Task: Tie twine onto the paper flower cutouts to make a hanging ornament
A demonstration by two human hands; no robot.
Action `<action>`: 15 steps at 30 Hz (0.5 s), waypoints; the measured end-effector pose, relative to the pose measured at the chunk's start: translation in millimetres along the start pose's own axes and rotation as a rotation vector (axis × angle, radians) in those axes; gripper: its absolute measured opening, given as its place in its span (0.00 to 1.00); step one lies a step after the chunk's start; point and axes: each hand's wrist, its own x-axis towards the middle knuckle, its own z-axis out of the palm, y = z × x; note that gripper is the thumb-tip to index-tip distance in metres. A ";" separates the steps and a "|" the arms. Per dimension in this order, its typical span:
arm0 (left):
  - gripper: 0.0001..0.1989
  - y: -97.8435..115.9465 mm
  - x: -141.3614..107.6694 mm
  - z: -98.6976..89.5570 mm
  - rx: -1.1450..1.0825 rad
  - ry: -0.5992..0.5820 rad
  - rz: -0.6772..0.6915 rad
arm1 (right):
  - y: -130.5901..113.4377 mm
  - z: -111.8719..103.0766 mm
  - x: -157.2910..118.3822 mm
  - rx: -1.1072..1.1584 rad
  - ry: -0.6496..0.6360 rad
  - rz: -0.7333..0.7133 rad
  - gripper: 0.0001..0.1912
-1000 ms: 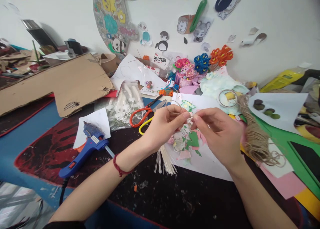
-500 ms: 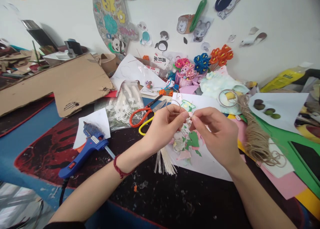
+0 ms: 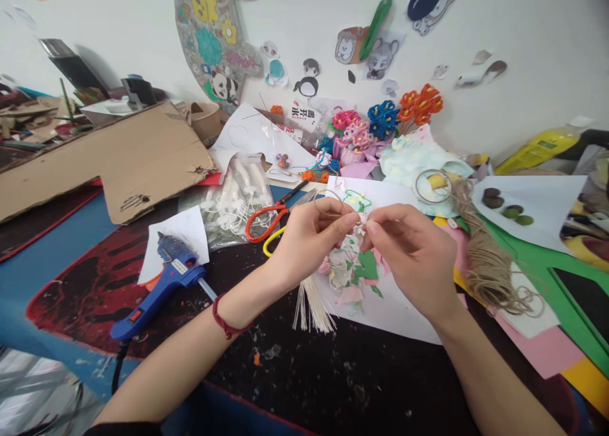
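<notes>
At the near edge of the table, a dark mat (image 3: 304, 385) lies under your two forearms, and a dark red bracelet (image 3: 222, 318) circles your left wrist. Toward the left, a blue glue gun (image 3: 159, 296) rests with its nozzle on a small white paper (image 3: 196, 226). Just on the near side of your left hand (image 3: 316, 236), a cream tassel (image 3: 313, 306) spreads its strands; its top is hidden behind the hand. Your left thumb and fingers are closed in a narrow pinch on a thin tan loop (image 3: 329, 191), which arcs up above the knuckles near the middle of the table. Your right hand (image 3: 413, 252) comes close to it from the right, thumb and forefinger brought together at the same spot; you have something small there, but I cannot tell what. Beneath and between your hands, green scraps (image 3: 368, 266) lie on a white sheet (image 3: 404, 315). Scissors with a red and a yellow handle (image 3: 282, 212) lie left of your left hand, partly covered by it. To the right sits a bundle of twine (image 3: 490, 264). Farther off, a clear bag (image 3: 238, 191) lies left of centre, and orange flowers (image 3: 421, 106) stand near the wall (image 3: 537, 30).
</notes>
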 end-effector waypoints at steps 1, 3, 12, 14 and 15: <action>0.12 1.0 0.3 -0.7 -0.001 -0.017 -0.004 | -0.1 -0.3 0.2 0.008 0.003 0.009 0.01; 0.11 2.8 0.8 -1.8 -0.004 -0.048 -0.011 | -0.2 -1.0 1.1 0.028 0.009 0.026 0.01; 0.07 1.9 -0.3 -2.5 0.009 -0.116 -0.005 | 0.3 -1.9 5.3 0.158 -0.004 0.141 0.03; 0.07 2.0 -0.9 -2.6 0.008 -0.110 -0.005 | 0.6 -1.8 5.6 0.177 0.003 0.139 0.03; 0.07 2.4 -1.1 -2.7 0.010 -0.102 -0.004 | 0.7 -1.7 5.6 0.184 0.005 0.137 0.02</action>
